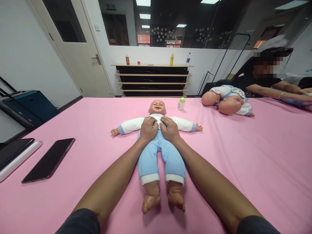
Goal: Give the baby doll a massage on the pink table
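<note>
1. On the pink sheet [234, 156], a doll [159, 140] is laid face-up.
2. Its white shirt [158, 115] is partly covered by left hand [149, 128] and right hand [170, 129]; whether it's pinched, honestly can't be told.
3. Bottles [172, 59] are parked on the shelf [158, 65] behind.

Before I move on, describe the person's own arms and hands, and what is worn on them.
Dark sleeves end near the elbows, leaving both forearms bare, with no watch or bracelet in sight. The left hand and right hand are ungloved. The left appears to have a thin ring on one finger; the right shows none.
</note>
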A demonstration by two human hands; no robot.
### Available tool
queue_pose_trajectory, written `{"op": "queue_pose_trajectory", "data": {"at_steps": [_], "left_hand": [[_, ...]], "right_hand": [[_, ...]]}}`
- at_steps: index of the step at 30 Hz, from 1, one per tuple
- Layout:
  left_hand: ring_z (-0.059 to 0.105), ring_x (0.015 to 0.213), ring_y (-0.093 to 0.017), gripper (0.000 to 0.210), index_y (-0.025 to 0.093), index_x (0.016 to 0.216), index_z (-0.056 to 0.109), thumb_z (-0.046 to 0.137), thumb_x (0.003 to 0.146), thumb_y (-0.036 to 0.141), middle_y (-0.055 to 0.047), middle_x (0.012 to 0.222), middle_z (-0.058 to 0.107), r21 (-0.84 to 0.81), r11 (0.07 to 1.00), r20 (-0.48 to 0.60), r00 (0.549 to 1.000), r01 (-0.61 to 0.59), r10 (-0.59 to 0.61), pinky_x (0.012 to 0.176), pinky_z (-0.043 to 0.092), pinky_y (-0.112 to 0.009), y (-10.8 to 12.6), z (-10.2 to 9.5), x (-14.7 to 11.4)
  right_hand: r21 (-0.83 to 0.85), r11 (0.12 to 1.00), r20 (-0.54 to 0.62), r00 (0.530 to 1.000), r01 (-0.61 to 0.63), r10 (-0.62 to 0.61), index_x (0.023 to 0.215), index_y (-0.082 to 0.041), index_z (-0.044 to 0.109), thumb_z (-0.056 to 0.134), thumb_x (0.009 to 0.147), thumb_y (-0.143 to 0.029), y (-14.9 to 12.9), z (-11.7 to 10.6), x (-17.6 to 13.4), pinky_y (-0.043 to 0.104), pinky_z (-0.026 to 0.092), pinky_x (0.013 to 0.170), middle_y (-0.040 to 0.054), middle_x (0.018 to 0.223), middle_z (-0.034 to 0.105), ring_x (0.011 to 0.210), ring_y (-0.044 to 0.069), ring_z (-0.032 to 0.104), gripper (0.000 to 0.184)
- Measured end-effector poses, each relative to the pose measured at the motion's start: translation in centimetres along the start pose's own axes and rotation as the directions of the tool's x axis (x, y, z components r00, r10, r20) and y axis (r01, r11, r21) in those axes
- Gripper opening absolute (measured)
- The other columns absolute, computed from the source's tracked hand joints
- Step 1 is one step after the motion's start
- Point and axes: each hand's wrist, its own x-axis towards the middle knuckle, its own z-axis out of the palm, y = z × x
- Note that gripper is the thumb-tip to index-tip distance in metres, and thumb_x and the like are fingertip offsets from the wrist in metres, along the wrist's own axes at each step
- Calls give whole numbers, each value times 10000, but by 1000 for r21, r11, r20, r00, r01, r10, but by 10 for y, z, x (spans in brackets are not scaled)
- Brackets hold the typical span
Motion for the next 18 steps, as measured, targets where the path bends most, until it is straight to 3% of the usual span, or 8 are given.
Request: {"op": "queue_pose_trajectory", "data": {"at_steps": [18], "left_hand": [[533,969,-161,167,183,872,645,480,848,168,-38,934,627,4,1000,-1,1000,8,-8,942,429,-333,0,0,1]], "right_hand": [[3,1000,8,1000,-9,9,1124,-164,681,511,880,-225,-2,-2,0,354,436,1081,50,1178,617,1154,178,545,303]]}}
